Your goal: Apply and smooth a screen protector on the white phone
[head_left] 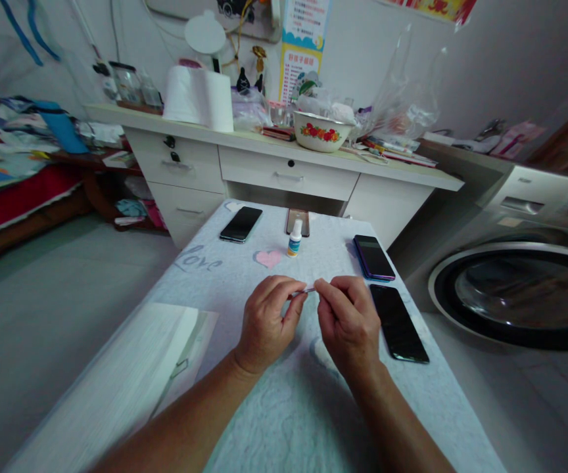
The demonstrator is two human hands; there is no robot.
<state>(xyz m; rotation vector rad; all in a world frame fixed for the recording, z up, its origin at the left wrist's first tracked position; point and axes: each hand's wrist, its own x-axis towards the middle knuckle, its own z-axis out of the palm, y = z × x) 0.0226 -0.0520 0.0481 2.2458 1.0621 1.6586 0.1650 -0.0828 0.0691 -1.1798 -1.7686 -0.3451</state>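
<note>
Over the middle of the cloth-covered table (259,302), my left hand (267,315) pinches a small thin, shiny piece (308,290) between thumb and fingertips. Its exact kind is too small to make out. My right hand (348,322) has its fingers closed at the other end of this piece, so the fingertips of both hands nearly meet. Beyond them a small white spray bottle (294,240) with a blue and orange label stands upright. Close to my right hand lies a black phone (400,323), face up.
Another phone (373,257) lies farther back at right, and one more phone (241,225) at far left. Behind the bottle is a phone case (304,215). A white sheet (116,374) covers the left edge. A desk (284,172) and washing machine (511,263) bound the space.
</note>
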